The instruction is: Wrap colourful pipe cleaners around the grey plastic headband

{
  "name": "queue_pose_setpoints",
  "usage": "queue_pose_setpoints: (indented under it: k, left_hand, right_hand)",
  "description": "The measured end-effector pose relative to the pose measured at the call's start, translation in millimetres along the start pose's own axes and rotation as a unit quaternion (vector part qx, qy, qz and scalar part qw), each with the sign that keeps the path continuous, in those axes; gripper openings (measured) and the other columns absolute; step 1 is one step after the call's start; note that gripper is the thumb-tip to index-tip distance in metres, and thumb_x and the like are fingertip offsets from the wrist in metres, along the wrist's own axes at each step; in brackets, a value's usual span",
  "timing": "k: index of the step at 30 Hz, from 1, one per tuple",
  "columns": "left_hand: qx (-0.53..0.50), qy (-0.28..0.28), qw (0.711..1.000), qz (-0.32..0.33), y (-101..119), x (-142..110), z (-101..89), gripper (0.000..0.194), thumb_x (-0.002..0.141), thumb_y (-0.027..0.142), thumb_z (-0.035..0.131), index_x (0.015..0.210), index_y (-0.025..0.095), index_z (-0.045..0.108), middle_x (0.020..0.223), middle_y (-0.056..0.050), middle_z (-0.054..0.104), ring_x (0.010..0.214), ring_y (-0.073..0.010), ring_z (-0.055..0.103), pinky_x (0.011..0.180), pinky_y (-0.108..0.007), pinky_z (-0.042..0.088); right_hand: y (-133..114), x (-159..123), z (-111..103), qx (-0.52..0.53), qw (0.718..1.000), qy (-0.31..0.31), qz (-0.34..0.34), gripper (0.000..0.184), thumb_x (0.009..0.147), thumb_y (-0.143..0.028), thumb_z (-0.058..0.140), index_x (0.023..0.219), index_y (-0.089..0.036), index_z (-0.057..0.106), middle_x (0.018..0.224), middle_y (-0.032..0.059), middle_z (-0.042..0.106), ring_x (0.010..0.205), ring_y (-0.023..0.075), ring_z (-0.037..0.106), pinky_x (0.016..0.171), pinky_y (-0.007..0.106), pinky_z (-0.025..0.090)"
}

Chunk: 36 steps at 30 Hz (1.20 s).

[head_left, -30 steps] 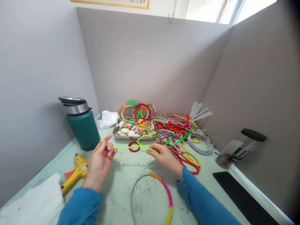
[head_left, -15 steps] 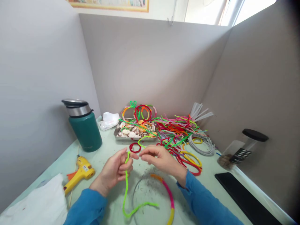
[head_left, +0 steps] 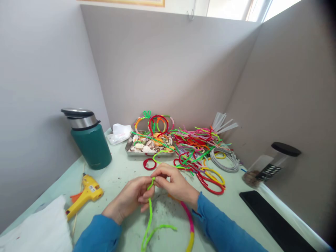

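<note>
Between the fingers of my left hand [head_left: 133,196] a lime-green pipe cleaner [head_left: 150,210] is pinched near its upper end; the rest dangles and curves back up to the right. My right hand [head_left: 174,182] meets it there, thumb and fingers closed on the same upper end. Beneath both hands lies a large ring [head_left: 188,217], wrapped in orange, pink and yellow, partly hidden by my hands. Just beyond my fingers rests a small dark-red coil [head_left: 149,163], with another lime-green pipe cleaner [head_left: 157,156] curving beside it.
A metal tray [head_left: 149,154] of shells stands at the back, with wrapped rings [head_left: 158,125] behind. Right of it spreads a pile of pipe cleaners [head_left: 196,140] and a grey wire coil [head_left: 224,162]. A green bottle [head_left: 91,147], yellow glue gun [head_left: 88,192] and white cloth [head_left: 36,227] are left; a jar [head_left: 270,166] is right.
The lime-green pipe cleaner was stretched between both hands, then hung from my left hand alone. My hands have come together, and my right fingers have closed on its upper end.
</note>
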State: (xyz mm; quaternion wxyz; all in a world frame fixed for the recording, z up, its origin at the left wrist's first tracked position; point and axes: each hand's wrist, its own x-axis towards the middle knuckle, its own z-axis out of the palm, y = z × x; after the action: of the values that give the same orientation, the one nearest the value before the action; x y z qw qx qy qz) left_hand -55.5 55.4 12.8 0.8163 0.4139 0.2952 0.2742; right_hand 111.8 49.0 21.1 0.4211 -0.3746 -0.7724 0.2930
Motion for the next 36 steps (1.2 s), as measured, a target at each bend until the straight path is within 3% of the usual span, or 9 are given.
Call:
queue_pose_setpoints:
  k: [3, 13, 19, 22, 26, 28, 30, 34, 36]
  left_hand:
    - [0.023, 0.002, 0.999, 0.027, 0, 0, 0.4, 0.018, 0.081, 0.029, 0.050, 0.077, 0.014, 0.058, 0.048, 0.006, 0.036, 0.036, -0.0051, 0.022, 0.033, -0.019, 0.038]
    - [0.012, 0.010, 0.999, 0.045, -4, 2, -4.8, 0.020, 0.082, 0.029, 0.049, 0.069, 0.016, 0.057, 0.041, 0.010, 0.024, 0.034, -0.0049, 0.012, 0.028, -0.016, 0.032]
    - [0.129, 0.071, 0.986, 0.077, -6, 9, -4.3, 0.025, 0.082, 0.038, 0.047, 0.068, 0.018, 0.053, 0.040, 0.011, 0.020, 0.035, -0.0062, 0.011, 0.030, -0.018, 0.029]
    - [0.323, 0.160, 0.925, 0.121, -7, 11, -3.3, 0.026, 0.082, 0.037, 0.044, 0.067, 0.018, 0.053, 0.042, 0.008, 0.029, 0.037, -0.0079, 0.025, 0.039, -0.019, 0.030]
    - [0.584, 0.220, 0.747, 0.231, -9, 10, 0.0, 0.025, 0.082, 0.026, 0.041, 0.062, 0.018, 0.053, 0.054, 0.002, 0.046, 0.052, -0.0111, 0.041, 0.054, -0.023, 0.028]
    - [0.624, 0.228, 0.709, 0.239, -11, 10, 1.2, 0.026, 0.083, 0.024, 0.039, 0.060, 0.018, 0.050, 0.053, 0.003, 0.043, 0.051, -0.0109, 0.038, 0.054, -0.024, 0.026]
    - [0.597, 0.225, 0.738, 0.219, -12, 11, 1.5, 0.024, 0.083, 0.026, 0.039, 0.064, 0.019, 0.050, 0.052, 0.004, 0.041, 0.050, -0.0106, 0.037, 0.052, -0.023, 0.025]
    - [0.417, 0.201, 0.878, 0.124, -11, 14, 0.7, 0.021, 0.082, 0.037, 0.041, 0.074, 0.019, 0.049, 0.047, 0.007, 0.035, 0.041, -0.0094, 0.031, 0.041, -0.020, 0.024]
    - [0.325, 0.179, 0.924, 0.087, -8, 14, 0.8, 0.022, 0.081, 0.039, 0.043, 0.075, 0.019, 0.050, 0.043, 0.009, 0.030, 0.038, -0.0080, 0.024, 0.037, -0.019, 0.022]
  right_hand:
    - [2, 0, -2, -0.005, 1.000, 0.003, 0.004, 0.018, 0.080, -0.009, 0.050, 0.084, -0.018, 0.065, 0.078, 0.0014, 0.057, 0.075, 0.0127, 0.052, 0.068, 0.023, 0.040]
    - [4, -3, -1, 0.024, 0.999, 0.012, 0.027, 0.008, 0.082, -0.019, 0.053, 0.077, -0.016, 0.059, 0.072, -0.0005, 0.054, 0.066, 0.0109, 0.049, 0.061, 0.021, 0.037]
    - [7, -2, 7, 0.063, 0.994, 0.022, 0.086, 0.011, 0.080, -0.019, 0.050, 0.071, -0.016, 0.056, 0.064, -0.0023, 0.051, 0.058, 0.0085, 0.043, 0.054, 0.020, 0.033]
    - [10, -1, 10, 0.137, 0.972, 0.019, 0.190, 0.010, 0.074, -0.018, 0.050, 0.064, -0.016, 0.053, 0.053, -0.0047, 0.044, 0.047, 0.0069, 0.037, 0.045, 0.019, 0.028]
    - [13, 0, 9, 0.336, 0.878, -0.013, 0.340, 0.009, 0.066, -0.016, 0.047, 0.059, -0.018, 0.042, 0.048, -0.0075, 0.035, 0.037, 0.0047, 0.025, 0.036, 0.018, 0.018]
    - [13, -1, 8, 0.399, 0.842, -0.036, 0.362, 0.010, 0.065, -0.016, 0.048, 0.059, -0.018, 0.040, 0.053, -0.0068, 0.037, 0.038, 0.0038, 0.024, 0.035, 0.018, 0.016]
    - [13, -1, 6, 0.382, 0.856, -0.049, 0.345, 0.010, 0.068, -0.019, 0.050, 0.062, -0.017, 0.043, 0.054, -0.0060, 0.040, 0.039, 0.0043, 0.028, 0.035, 0.018, 0.019]
    - [15, 0, 4, 0.183, 0.951, -0.001, 0.250, 0.015, 0.076, -0.025, 0.052, 0.064, -0.016, 0.049, 0.049, -0.0057, 0.041, 0.042, 0.0066, 0.035, 0.040, 0.020, 0.027]
    - [16, 0, 3, 0.100, 0.978, 0.041, 0.178, 0.011, 0.078, -0.023, 0.052, 0.070, -0.016, 0.054, 0.057, -0.0038, 0.047, 0.049, 0.0073, 0.040, 0.047, 0.020, 0.032]
